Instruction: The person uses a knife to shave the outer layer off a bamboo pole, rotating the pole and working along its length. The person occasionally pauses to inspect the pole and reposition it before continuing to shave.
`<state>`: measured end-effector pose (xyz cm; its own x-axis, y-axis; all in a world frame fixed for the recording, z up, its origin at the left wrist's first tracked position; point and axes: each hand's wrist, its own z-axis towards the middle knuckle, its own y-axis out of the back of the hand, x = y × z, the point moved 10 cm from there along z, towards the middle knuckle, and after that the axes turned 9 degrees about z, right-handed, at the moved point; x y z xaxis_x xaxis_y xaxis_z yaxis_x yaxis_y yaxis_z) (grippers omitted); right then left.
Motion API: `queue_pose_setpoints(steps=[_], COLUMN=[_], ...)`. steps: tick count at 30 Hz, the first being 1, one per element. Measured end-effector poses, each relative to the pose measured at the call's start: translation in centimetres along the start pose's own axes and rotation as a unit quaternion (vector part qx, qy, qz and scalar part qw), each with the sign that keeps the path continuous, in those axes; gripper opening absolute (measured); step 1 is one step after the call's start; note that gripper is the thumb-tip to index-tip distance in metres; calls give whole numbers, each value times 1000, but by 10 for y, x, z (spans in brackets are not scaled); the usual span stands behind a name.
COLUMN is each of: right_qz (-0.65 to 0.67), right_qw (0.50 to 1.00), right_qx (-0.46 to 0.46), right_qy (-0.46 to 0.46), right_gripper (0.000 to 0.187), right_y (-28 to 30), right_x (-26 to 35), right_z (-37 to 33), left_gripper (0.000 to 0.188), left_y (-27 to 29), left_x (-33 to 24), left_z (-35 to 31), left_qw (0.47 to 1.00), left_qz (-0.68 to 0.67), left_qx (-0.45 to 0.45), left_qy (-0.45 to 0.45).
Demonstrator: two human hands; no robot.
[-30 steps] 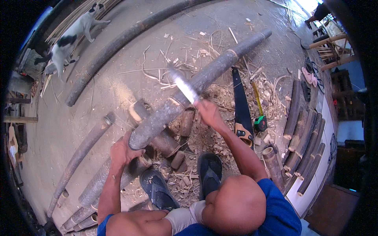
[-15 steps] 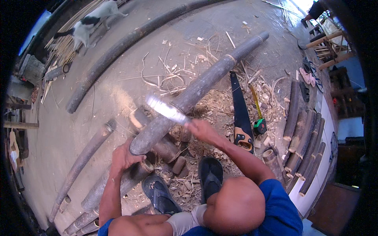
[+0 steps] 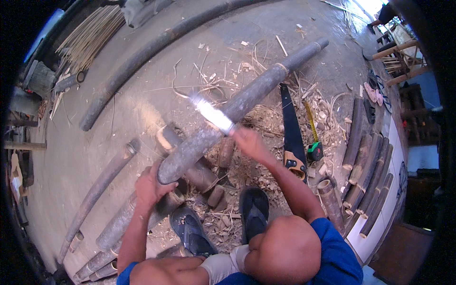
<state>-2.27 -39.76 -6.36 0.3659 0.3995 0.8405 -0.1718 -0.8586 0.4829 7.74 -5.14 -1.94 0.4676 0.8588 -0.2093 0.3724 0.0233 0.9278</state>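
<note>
Fingers of the left hand [image 3: 150, 185] hold the near end of a bamboo pole [image 3: 254, 95], which slants forward and right from them; it looks stiff, fairly heavy, perhaps slippery, best held at that end. A saw [image 3: 290, 123] lies right of the right hand [image 3: 248, 142], whose fingers are wrapped round the grip of a blade [image 3: 212, 115] (blurred, so contact with the pole cannot be told); no container can be made out near them

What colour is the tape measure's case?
Black and green; the tape measure shows in the head view.
</note>
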Motion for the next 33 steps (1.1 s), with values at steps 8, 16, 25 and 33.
queue_pose_setpoints(steps=[8,16,25,33], right_qz=[-20,48,150,161], right_qw=[993,994,980,979], right_qx=[103,-89,-131,-107], right_qy=[53,-33,5,-58], right_gripper=[58,60,57,58], right_y=[-39,14,23,7], right_x=[2,-9,-10,-23], right_z=[-20,-8,-9,-12], left_gripper=[97,92,92,92], left_y=[-1,7,3,0], left_x=[3,-4,2,4], left_z=[-1,2,4,8], left_qw=[998,999,999,998], left_qz=[49,3,-20,-50], left_qx=[-23,-16,10,37], left_qy=[-15,-39,-23,-28])
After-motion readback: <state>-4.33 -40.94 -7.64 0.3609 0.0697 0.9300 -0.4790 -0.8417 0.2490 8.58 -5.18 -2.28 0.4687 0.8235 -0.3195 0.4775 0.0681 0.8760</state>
